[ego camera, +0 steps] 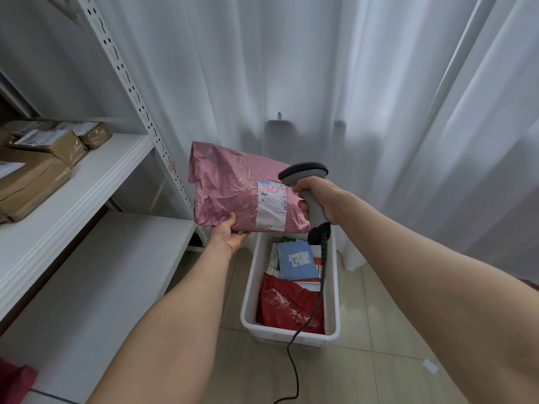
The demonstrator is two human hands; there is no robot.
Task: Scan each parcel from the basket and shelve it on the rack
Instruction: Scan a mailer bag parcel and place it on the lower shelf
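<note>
Head view: left hand (pixel 226 236) grips the bottom edge of the pink parcel (pixel 230 185), holding it up over the basket (pixel 248 287), just beside the rack (pixel 87 182). The right hand (pixel 318 199) is wrapped round the scanner (pixel 306 176) handle. Red glow sits near the top of the label (pixel 272 204) — I'd flatten the crinkly film and nudge the aim down onto the barcode.

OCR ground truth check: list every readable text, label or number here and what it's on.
"501E ... A71B", roughly, last characters unsure: top line of the white label on the pink parcel.
Rest of that label: too small to read.
Labels on the brown boxes on the rack: blurred.
Label on the blue parcel in the basket: too small.
Red tag on the rack upright: unreadable.
</note>
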